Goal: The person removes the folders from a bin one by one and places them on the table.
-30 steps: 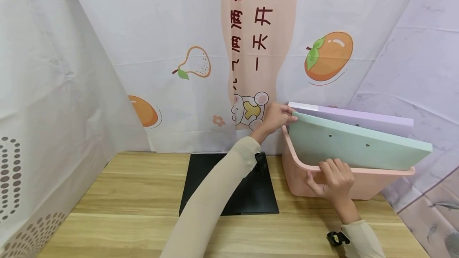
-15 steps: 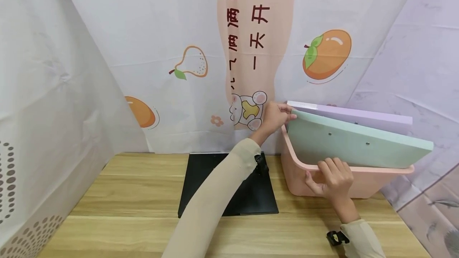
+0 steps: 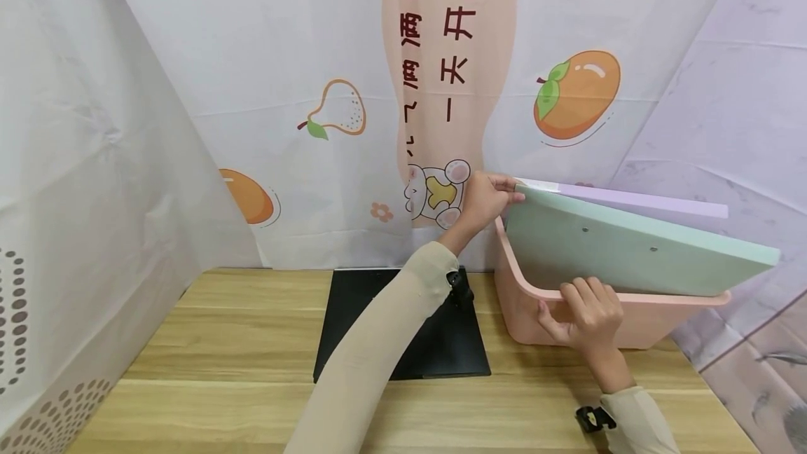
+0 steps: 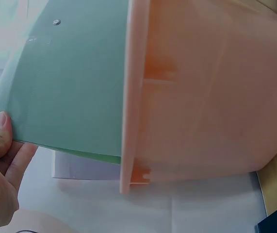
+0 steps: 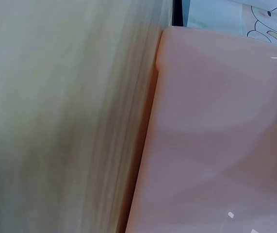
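Note:
A mint-green binder (image 3: pixel 630 251) with two metal rivets stands tilted in a pink plastic bin (image 3: pixel 656 328). My left hand (image 3: pixel 480 203) pinches its upper left corner between thumb and fingers; the left wrist view shows the thumb (image 4: pixel 2 127) on the binder's near face. Behind it a lilac binder (image 3: pixel 662 204) also sticks out above the rim. My right hand (image 3: pixel 589 317) grips the bin's front rim, fingers over the edge and thumb outside. Only the bin's outer wall (image 5: pixel 216 126) appears in the right wrist view, without the hand. The binders' lower parts are hidden inside the bin.
A black flat rectangular item (image 3: pixel 441 349) lies on the wooden table (image 3: pixel 227 342), left of the bin and partly under my left forearm. A printed cloth (image 3: pixel 284 160) hangs close behind the bin, with further cloth at both sides.
My left hand has risen slightly, and the mint-green binder has shifted a little up and to the right with it. My right hand keeps its place on the rim.

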Available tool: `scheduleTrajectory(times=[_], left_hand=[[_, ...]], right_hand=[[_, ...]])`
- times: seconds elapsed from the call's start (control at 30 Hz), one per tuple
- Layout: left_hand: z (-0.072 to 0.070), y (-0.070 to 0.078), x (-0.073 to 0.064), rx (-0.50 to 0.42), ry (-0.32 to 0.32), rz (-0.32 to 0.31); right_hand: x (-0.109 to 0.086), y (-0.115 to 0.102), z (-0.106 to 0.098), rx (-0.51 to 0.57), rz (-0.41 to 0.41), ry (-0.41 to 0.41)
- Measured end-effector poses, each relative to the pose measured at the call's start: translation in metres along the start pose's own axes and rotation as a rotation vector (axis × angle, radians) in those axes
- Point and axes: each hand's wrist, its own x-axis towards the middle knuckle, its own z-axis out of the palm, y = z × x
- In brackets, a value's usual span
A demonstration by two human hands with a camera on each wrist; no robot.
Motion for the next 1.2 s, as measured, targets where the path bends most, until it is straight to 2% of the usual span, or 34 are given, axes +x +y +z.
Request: scheduleTrajectory(times=[0.17, 0.37, 0.57, 0.77, 1.0, 1.2], left_hand=[[-0.003, 0.007, 0.001, -0.045, 0.028, 0.014], [-0.007, 0.014, 0.004, -0.102, 0.042, 0.078], [-0.010, 0.016, 0.002, -0.149, 0.059, 0.040], [-0.018, 0.020, 0.003, -0.154, 0.059, 0.073], [-0.028, 0.036, 0.002, -0.150, 0.055, 0.101], [-0.036, 0.051, -0.003, -0.169, 0.083, 0.144]], right_hand=[[0.001, 0.000, -0.001, 0.003, -0.004, -0.002], [0.003, 0.000, -0.001, 0.001, -0.008, 0.004], [0.006, -0.002, -0.001, 0.004, -0.022, 0.007], [0.008, -0.005, -0.001, 0.009, -0.019, 0.012], [0.011, -0.006, -0.003, 0.001, -0.017, 0.006], [0.012, -0.008, -0.004, -0.003, -0.013, 0.011]])
